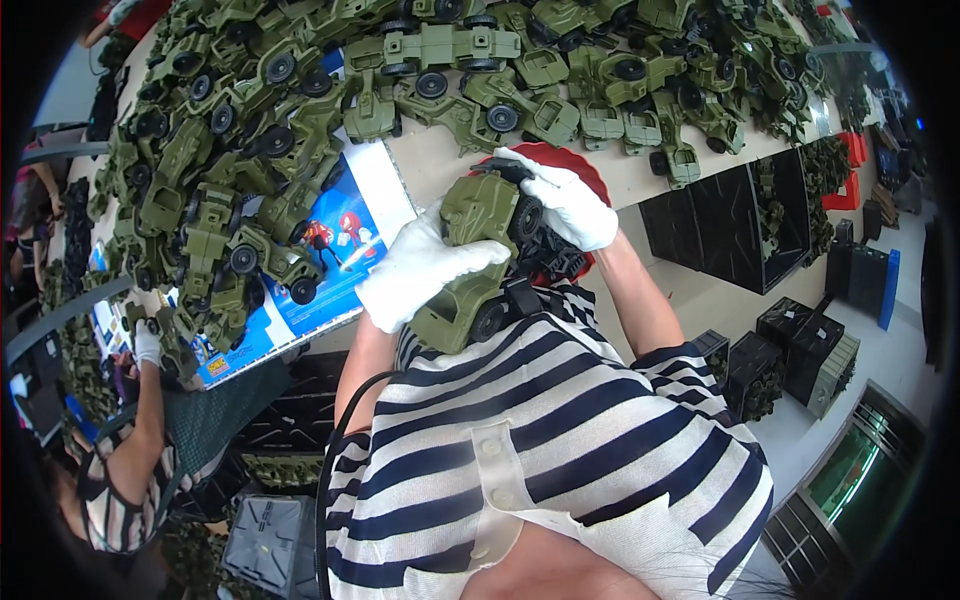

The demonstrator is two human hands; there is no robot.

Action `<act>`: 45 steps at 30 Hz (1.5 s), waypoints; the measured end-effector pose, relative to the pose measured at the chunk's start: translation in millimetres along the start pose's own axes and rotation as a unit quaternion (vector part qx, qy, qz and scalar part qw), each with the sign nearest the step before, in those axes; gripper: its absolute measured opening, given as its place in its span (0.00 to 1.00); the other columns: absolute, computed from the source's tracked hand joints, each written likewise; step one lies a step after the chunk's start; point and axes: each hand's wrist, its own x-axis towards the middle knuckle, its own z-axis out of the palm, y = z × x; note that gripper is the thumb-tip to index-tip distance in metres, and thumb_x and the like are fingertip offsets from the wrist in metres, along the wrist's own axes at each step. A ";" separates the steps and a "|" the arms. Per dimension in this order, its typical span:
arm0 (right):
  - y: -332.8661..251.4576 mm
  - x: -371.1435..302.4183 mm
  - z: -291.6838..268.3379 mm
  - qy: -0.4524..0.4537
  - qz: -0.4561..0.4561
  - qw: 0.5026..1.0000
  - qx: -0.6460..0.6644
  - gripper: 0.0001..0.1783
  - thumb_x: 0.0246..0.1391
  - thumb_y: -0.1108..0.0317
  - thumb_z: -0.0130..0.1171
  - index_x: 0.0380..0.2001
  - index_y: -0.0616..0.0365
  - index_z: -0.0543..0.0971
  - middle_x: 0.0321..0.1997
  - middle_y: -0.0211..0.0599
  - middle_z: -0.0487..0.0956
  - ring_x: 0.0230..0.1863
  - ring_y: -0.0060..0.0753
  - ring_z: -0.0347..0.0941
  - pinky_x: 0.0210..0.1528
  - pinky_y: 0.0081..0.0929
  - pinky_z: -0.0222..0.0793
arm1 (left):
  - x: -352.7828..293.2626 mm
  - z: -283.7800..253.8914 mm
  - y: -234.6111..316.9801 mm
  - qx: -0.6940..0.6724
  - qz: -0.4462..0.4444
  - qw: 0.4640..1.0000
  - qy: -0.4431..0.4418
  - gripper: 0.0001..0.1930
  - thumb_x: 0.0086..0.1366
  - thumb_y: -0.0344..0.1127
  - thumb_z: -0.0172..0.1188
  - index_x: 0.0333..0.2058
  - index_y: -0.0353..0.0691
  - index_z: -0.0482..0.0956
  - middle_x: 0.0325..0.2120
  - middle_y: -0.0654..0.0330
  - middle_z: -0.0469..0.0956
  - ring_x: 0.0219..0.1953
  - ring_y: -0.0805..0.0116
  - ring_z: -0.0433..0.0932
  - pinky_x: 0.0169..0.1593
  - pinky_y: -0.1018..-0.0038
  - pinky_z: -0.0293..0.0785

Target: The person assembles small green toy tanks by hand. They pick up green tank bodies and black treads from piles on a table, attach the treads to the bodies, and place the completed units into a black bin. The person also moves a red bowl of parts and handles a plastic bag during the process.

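Observation:
An olive-green toy truck (pixel 470 208) with black wheels is held up close in front of my striped top. My left hand (pixel 425 268), in a white glove, wraps around the truck's middle, its thumb lying across the body. At the truck's far end, my white-gloved right hand (pixel 568 203) closes its fingers on a small black plastic part (pixel 506 168) against the front. Whether that part is fixed to the truck, I cannot tell. Just under the right hand is a red basin (pixel 590 172) holding black plastic parts (pixel 550 255), partly hidden by the truck and hand.
Many green toy trucks (pixel 455 45) lie heaped along the table's far side and left. A blue printed sheet (pixel 330 240) lies under some at left. A black crate (pixel 700 225) is at right. Another person's gloved hand (pixel 147 342) works at far left.

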 end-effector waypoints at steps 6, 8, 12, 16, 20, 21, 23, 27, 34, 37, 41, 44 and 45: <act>0.0 1.6 -4.0 -0.015 0.013 0.999 -0.040 0.30 0.64 0.69 0.54 0.66 0.67 0.63 0.67 0.41 0.68 0.67 0.30 0.61 0.69 0.27 0.53 | -4.6 -0.5 11.8 0.025 -0.040 0.999 -0.008 0.31 0.51 0.36 0.75 0.53 0.34 0.75 0.38 0.62 0.82 0.33 0.80 0.78 0.36 0.82 0.74; -0.3 2.1 -8.5 -0.025 0.009 0.998 -0.065 0.29 0.64 0.68 0.55 0.65 0.67 0.64 0.67 0.40 0.68 0.67 0.30 0.61 0.68 0.27 0.53 | -4.5 -0.9 10.8 0.017 -0.034 0.999 -0.015 0.30 0.52 0.36 0.75 0.52 0.34 0.75 0.38 0.62 0.82 0.33 0.79 0.78 0.36 0.81 0.75; -2.9 3.0 -11.2 -0.026 0.003 0.994 -0.105 0.26 0.64 0.67 0.55 0.63 0.65 0.69 0.64 0.40 0.71 0.63 0.30 0.65 0.67 0.27 0.56 | 2.3 -4.5 -8.1 -0.021 -0.014 0.999 -0.023 0.30 0.52 0.36 0.75 0.52 0.35 0.75 0.39 0.62 0.82 0.35 0.77 0.79 0.39 0.80 0.76; -11.8 8.3 -21.5 -0.078 -0.052 0.967 -0.235 0.26 0.69 0.57 0.47 0.61 0.63 0.72 0.60 0.40 0.75 0.59 0.30 0.69 0.64 0.27 0.59 | -5.8 3.3 -1.7 -0.045 0.013 0.999 0.000 0.32 0.51 0.37 0.75 0.54 0.34 0.73 0.40 0.61 0.83 0.37 0.77 0.80 0.42 0.78 0.77; -10.9 19.7 20.1 0.042 -0.080 0.971 -0.221 0.28 0.71 0.52 0.39 0.54 0.66 0.76 0.55 0.41 0.78 0.56 0.30 0.71 0.63 0.29 0.61 | 15.6 27.3 -23.3 0.076 0.071 0.982 0.156 0.53 0.45 0.47 0.79 0.65 0.32 0.58 0.44 0.57 0.82 0.45 0.70 0.81 0.51 0.74 0.75; -0.4 23.2 23.5 0.069 -0.111 0.972 -0.196 0.27 0.71 0.53 0.39 0.52 0.66 0.77 0.54 0.41 0.78 0.56 0.30 0.71 0.63 0.29 0.61 | 17.0 25.4 -36.5 0.082 0.128 0.975 0.163 0.56 0.44 0.52 0.78 0.66 0.33 0.56 0.48 0.54 0.79 0.50 0.66 0.78 0.55 0.71 0.72; 7.7 24.0 28.5 0.081 -0.112 0.980 -0.144 0.25 0.70 0.57 0.38 0.50 0.67 0.77 0.52 0.40 0.79 0.56 0.32 0.72 0.63 0.31 0.61 | 19.0 18.1 -52.8 0.109 0.260 0.945 0.167 0.58 0.46 0.59 0.76 0.67 0.33 0.54 0.55 0.51 0.74 0.57 0.61 0.73 0.60 0.67 0.67; 19.9 30.6 28.2 0.091 -0.166 0.930 -0.314 0.23 0.69 0.60 0.38 0.51 0.64 0.77 0.53 0.45 0.78 0.56 0.41 0.72 0.63 0.31 0.62 | 32.9 2.5 -46.5 0.101 0.414 0.893 0.142 0.49 0.56 0.65 0.65 0.65 0.34 0.60 0.57 0.50 0.70 0.59 0.58 0.69 0.63 0.66 0.64; 21.8 9.2 42.1 0.072 -0.296 0.833 -0.461 0.35 0.44 0.66 0.65 0.58 0.60 0.69 0.55 0.51 0.73 0.55 0.55 0.71 0.59 0.39 0.66 | 43.8 3.1 -52.5 0.059 0.438 0.884 0.153 0.32 0.64 0.57 0.59 0.54 0.33 0.72 0.47 0.50 0.75 0.51 0.58 0.75 0.55 0.66 0.70; 29.1 10.1 42.7 0.102 -0.347 0.806 -0.468 0.32 0.41 0.65 0.67 0.53 0.61 0.71 0.48 0.52 0.74 0.49 0.58 0.73 0.54 0.41 0.70 | 46.7 8.8 -51.4 0.069 0.424 0.886 0.176 0.23 0.67 0.49 0.56 0.49 0.33 0.75 0.42 0.50 0.76 0.47 0.56 0.77 0.52 0.65 0.71; 34.7 12.1 50.5 0.142 -0.334 0.811 -0.459 0.24 0.46 0.69 0.64 0.48 0.61 0.74 0.43 0.49 0.77 0.46 0.55 0.75 0.51 0.40 0.71 | 42.2 5.3 -57.2 0.076 0.386 0.898 0.198 0.20 0.70 0.44 0.50 0.47 0.31 0.76 0.42 0.51 0.77 0.47 0.59 0.76 0.53 0.68 0.69; 44.3 19.6 50.7 0.216 -0.252 0.854 -0.402 0.16 0.56 0.73 0.58 0.48 0.61 0.75 0.45 0.48 0.79 0.48 0.46 0.77 0.53 0.34 0.71 | 52.6 5.1 -55.1 0.094 0.355 0.907 0.206 0.18 0.71 0.42 0.51 0.48 0.33 0.76 0.43 0.46 0.78 0.49 0.51 0.76 0.56 0.64 0.68; 45.7 25.9 42.4 0.225 -0.237 0.847 -0.418 0.16 0.58 0.72 0.57 0.50 0.61 0.75 0.46 0.47 0.80 0.49 0.42 0.77 0.54 0.32 0.70 | 54.7 -1.9 -50.0 0.121 0.369 0.901 0.192 0.21 0.71 0.47 0.52 0.50 0.34 0.75 0.47 0.46 0.76 0.52 0.49 0.74 0.58 0.64 0.67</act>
